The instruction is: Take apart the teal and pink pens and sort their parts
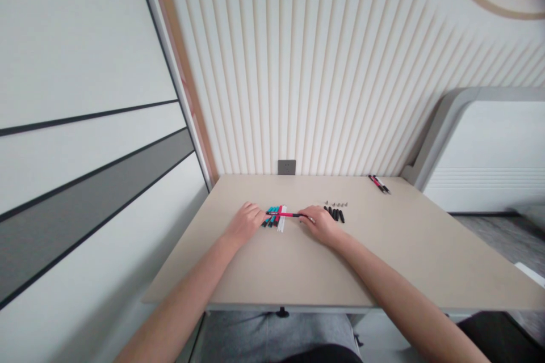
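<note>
A red pen [284, 214] is held level between my two hands above the beige table [264, 272]. My left hand [247, 223] is closed on its left end and my right hand [318, 224] is closed on its right end. Under the pen lie several teal, red and white pen parts [275, 219]. Just right of my right hand sits a row of black pen caps [336, 214], with a few small grey tips [335, 203] beyond them.
Two assembled pens, red and black [378, 184], lie at the table's far right. A grey wall socket [286, 167] sits in the ribbed wall behind. A white cabinet [489, 153] stands to the right.
</note>
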Demonstrator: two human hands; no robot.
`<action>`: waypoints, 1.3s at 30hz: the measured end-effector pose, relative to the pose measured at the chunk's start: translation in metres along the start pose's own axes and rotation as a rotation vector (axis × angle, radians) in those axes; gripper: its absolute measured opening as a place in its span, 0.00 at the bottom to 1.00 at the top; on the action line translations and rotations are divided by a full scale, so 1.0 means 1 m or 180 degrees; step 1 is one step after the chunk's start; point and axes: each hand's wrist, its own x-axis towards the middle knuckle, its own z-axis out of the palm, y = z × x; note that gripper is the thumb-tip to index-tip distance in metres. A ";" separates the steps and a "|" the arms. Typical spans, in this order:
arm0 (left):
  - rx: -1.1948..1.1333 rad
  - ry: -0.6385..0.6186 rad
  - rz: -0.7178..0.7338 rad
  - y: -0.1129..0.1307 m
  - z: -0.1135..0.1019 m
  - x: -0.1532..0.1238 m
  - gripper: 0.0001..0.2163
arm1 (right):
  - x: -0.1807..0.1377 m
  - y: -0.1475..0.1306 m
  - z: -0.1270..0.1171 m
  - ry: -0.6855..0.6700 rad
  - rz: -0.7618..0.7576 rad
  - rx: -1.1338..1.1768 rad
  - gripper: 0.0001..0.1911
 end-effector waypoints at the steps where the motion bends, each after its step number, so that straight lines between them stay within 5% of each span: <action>1: 0.0028 0.0015 0.0003 0.000 0.000 0.000 0.14 | 0.000 0.000 0.001 -0.0014 -0.0025 -0.0048 0.13; 8: 0.0307 0.0032 -0.0180 0.004 -0.004 0.004 0.14 | 0.001 -0.002 -0.002 0.0191 0.0066 -0.0147 0.12; 22: 0.0230 0.0026 -0.0041 0.010 -0.010 0.008 0.13 | 0.001 -0.013 0.002 -0.0113 -0.0275 -0.0556 0.13; 32: -0.0051 0.0157 -0.0618 0.000 -0.013 0.005 0.14 | 0.004 0.002 -0.005 0.0141 -0.0048 -0.0647 0.11; 39: -0.0190 -0.0071 -0.0296 -0.001 -0.008 0.006 0.13 | 0.003 -0.002 -0.008 0.0188 -0.0106 -0.0576 0.11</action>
